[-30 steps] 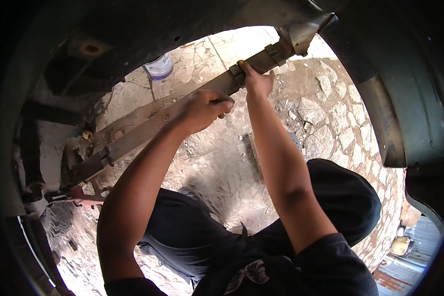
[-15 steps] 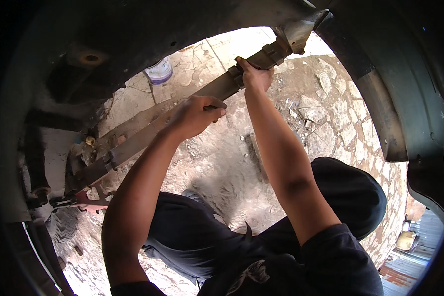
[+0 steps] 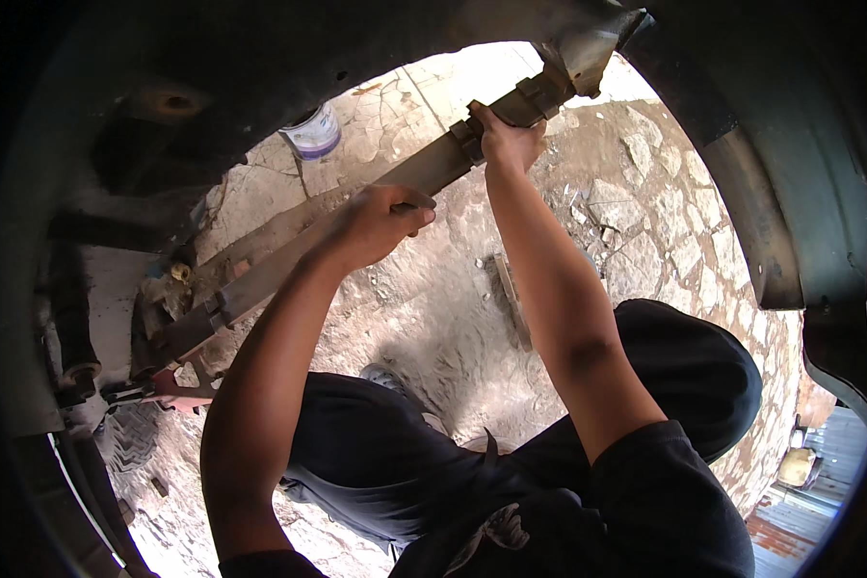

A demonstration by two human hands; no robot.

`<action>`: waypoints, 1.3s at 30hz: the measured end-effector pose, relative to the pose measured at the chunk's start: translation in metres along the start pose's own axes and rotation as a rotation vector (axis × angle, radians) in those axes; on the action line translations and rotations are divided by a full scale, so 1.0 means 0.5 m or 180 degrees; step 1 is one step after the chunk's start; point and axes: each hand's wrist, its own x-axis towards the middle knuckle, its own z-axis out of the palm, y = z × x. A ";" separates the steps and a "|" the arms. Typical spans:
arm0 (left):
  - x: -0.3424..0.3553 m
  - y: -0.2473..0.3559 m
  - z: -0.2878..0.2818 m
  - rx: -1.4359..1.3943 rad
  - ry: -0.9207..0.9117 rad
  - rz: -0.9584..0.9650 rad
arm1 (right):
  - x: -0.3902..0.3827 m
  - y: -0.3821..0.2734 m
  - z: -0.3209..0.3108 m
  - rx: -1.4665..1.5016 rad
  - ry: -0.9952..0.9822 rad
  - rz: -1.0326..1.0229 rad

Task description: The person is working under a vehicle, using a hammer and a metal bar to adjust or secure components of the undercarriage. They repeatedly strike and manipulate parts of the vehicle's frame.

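Observation:
A long, dark leaf spring (image 3: 432,168) runs slantwise from the lower left to a metal bracket (image 3: 584,64) at the upper right. My right hand (image 3: 512,146) is wrapped round its upper part, between two clip bands, with the thumb over the edge. Close to the spring's near edge, my left hand (image 3: 366,227) is curled in a pinch. Between its thumb and fingers sits a small dark metal piece (image 3: 414,204); its full shape is hidden. Another clip band (image 3: 218,306) wraps the spring's lower end.
Vehicle bodywork arches overhead, with a dark green panel (image 3: 824,252) at right. Beyond the spring stands a white and purple bucket (image 3: 314,137). A wooden strip (image 3: 512,301) lies on the stony ground. At lower left a red metal part (image 3: 175,381) lies beneath the spring's end.
The view has shifted slightly. Both hands keep nearly the same places and grips, the right on the leaf spring and the left pinching the small metal piece.

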 end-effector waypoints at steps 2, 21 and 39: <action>-0.001 -0.007 -0.005 -0.0001 0.0006 -0.0031 | -0.015 0.008 -0.008 -0.0056 0.0076 0.0108; 0.007 -0.012 -0.010 0.0490 -0.0165 -0.0333 | 0.007 0.062 -0.024 -0.0260 0.0918 -0.0580; -0.017 0.076 0.013 0.0910 -0.0688 -0.0226 | 0.050 0.044 -0.057 -0.0246 0.0553 -0.0235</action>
